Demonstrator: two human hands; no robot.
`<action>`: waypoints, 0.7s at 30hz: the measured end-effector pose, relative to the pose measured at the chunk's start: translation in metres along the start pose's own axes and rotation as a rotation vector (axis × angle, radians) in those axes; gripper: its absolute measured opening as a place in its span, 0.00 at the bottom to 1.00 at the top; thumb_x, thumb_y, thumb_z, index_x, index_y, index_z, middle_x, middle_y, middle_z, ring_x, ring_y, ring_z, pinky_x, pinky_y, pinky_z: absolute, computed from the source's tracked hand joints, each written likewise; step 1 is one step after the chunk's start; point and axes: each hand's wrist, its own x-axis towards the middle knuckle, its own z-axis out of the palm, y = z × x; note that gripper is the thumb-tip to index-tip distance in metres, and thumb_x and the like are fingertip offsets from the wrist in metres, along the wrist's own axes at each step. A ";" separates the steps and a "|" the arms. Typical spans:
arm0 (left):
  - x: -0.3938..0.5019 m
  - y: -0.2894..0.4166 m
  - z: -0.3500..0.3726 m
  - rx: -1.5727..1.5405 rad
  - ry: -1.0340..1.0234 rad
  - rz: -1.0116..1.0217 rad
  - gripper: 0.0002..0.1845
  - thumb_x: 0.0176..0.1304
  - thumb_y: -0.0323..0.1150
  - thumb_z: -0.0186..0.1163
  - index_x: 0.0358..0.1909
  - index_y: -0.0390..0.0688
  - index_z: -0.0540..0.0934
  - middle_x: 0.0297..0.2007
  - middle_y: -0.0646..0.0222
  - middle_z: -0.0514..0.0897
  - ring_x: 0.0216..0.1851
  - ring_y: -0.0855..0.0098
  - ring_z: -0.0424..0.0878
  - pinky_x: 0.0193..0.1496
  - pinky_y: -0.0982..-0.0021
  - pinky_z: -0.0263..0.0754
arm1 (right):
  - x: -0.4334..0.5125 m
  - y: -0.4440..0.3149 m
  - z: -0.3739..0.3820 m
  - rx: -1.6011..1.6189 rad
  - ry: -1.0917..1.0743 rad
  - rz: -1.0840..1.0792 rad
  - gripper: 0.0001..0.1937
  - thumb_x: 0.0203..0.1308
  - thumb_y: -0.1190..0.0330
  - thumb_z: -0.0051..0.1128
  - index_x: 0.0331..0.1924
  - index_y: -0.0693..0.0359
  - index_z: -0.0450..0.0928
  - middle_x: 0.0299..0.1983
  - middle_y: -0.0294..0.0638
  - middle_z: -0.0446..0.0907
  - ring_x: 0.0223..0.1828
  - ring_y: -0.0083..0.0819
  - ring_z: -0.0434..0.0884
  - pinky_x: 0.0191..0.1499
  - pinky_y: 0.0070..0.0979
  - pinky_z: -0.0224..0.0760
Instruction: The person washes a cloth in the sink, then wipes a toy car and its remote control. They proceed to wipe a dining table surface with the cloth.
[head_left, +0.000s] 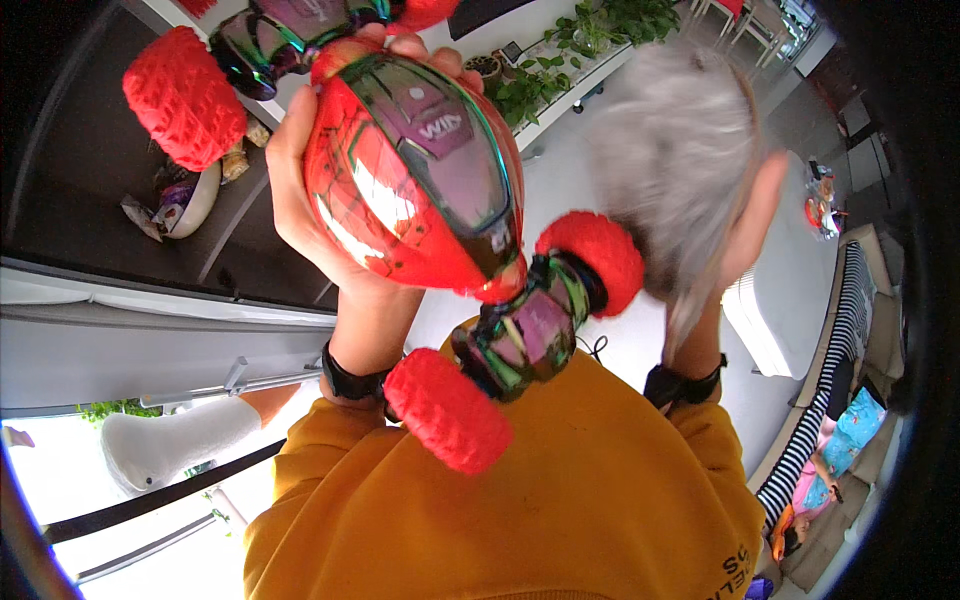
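A shiny red and dark toy car (420, 172) with a rounded shell, iridescent axle parts and textured red wheels is raised close to the camera. My left hand (307, 202) grips its body from behind, thumb at the left side and fingertips over the far edge. One end of the toy runs out of the top of the picture. My right hand (742, 232) holds a grey, fluffy, blurred bundle (667, 142), which hides most of the fingers. The nearer red wheel (589, 259) appears beside this bundle; whether they touch I cannot tell.
A dark shelf (82, 202) with a white bowl (196, 206) of packets lies left. Potted plants (592, 34) line a white ledge above. A white table (787, 300) stands right, before a sofa (885, 330) where a person (814, 480) lies. A white animal-like figure (180, 442) is lower left.
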 end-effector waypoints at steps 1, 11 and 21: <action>0.001 0.001 0.000 0.006 -0.001 0.014 0.25 0.66 0.47 0.43 0.53 0.37 0.70 0.47 0.59 0.75 0.50 0.58 0.70 0.59 0.57 0.64 | -0.008 0.001 0.004 -0.292 -0.277 -0.240 0.27 0.68 0.44 0.40 0.54 0.58 0.77 0.54 0.47 0.76 0.57 0.43 0.73 0.60 0.44 0.62; -0.014 -0.021 -0.016 0.529 -0.004 0.383 0.26 0.71 0.45 0.41 0.58 0.34 0.69 0.55 0.52 0.75 0.58 0.60 0.72 0.62 0.57 0.67 | -0.004 0.006 0.049 -0.790 -0.848 -0.729 0.28 0.66 0.43 0.38 0.55 0.56 0.77 0.65 0.53 0.65 0.68 0.56 0.60 0.68 0.53 0.46; -0.024 -0.023 -0.009 0.547 0.059 0.291 0.24 0.68 0.44 0.44 0.53 0.34 0.72 0.47 0.60 0.79 0.47 0.68 0.76 0.52 0.68 0.70 | 0.000 0.008 0.051 -0.542 -0.800 -0.473 0.17 0.60 0.64 0.52 0.49 0.66 0.74 0.64 0.55 0.61 0.68 0.60 0.55 0.67 0.41 0.51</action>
